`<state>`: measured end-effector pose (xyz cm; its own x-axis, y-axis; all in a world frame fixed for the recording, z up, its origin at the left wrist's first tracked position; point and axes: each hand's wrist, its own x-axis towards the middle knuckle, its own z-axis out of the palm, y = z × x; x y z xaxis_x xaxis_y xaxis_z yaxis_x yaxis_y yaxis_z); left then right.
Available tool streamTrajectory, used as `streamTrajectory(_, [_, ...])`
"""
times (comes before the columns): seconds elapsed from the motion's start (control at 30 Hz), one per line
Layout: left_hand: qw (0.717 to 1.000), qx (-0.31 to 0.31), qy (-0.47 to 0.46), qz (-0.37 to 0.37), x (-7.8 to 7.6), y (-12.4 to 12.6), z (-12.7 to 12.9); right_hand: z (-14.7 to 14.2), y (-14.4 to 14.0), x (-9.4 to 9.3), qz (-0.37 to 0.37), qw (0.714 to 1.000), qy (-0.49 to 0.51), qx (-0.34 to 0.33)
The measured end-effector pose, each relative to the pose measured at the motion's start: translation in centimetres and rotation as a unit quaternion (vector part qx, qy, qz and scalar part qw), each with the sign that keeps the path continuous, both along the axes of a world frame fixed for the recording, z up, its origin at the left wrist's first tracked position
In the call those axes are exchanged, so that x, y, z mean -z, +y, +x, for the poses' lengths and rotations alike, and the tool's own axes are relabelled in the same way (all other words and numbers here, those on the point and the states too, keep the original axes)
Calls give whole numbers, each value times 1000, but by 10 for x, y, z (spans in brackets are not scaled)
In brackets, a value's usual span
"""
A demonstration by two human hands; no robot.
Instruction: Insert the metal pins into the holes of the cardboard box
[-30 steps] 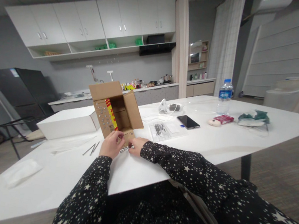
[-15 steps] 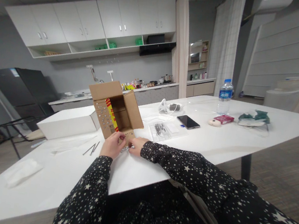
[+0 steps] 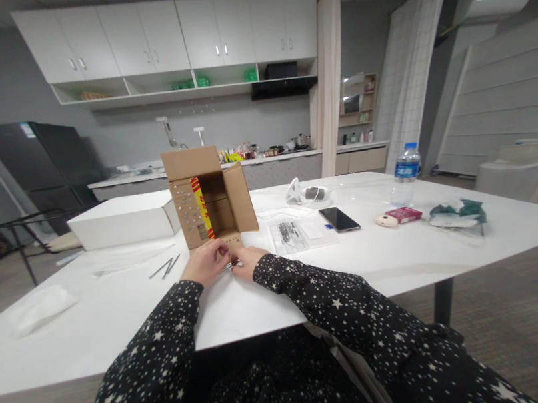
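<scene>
Head view showed the open cardboard box (image 3: 220, 208) just beyond the left hand (image 3: 206, 261) and right hand (image 3: 248, 263), fingers bent inward at its near flap (image 3: 231, 243); whether they gripped anything, I couldn't tell.

Nothing comes through letter for letter here! Over on the bottle (image 3: 403, 184), a blue label (image 3: 406, 169) shows bold white characters, too soft to read. Now the cardboard box (image 3: 221, 211): a yellow strip (image 3: 202, 207) with red marks slants down one side, and near its lower end sits a small dark printed patch (image 3: 202, 231), too tiny to decipher. And the fridge (image 3: 51, 155) wears a pale sticker (image 3: 27, 130), its wording lost in blur.
</scene>
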<state>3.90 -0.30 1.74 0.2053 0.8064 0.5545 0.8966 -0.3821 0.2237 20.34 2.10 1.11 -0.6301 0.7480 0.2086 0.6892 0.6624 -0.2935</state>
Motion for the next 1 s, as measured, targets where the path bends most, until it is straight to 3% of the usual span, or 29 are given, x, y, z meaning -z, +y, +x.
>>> streamTrajectory(0.27, [1000, -2, -7, 8, -1, -1, 1, 1, -8, -9, -17, 1000, -13, 13])
streamTrajectory(0.7, [999, -19, -31, 4, 2, 2, -1, 0, 0, -1, -2, 1000, -2, 0])
streamTrajectory(1.0, [997, -16, -59, -51, 2, 2, -1, 0, -3, -4, -4, 1000, 0, 5])
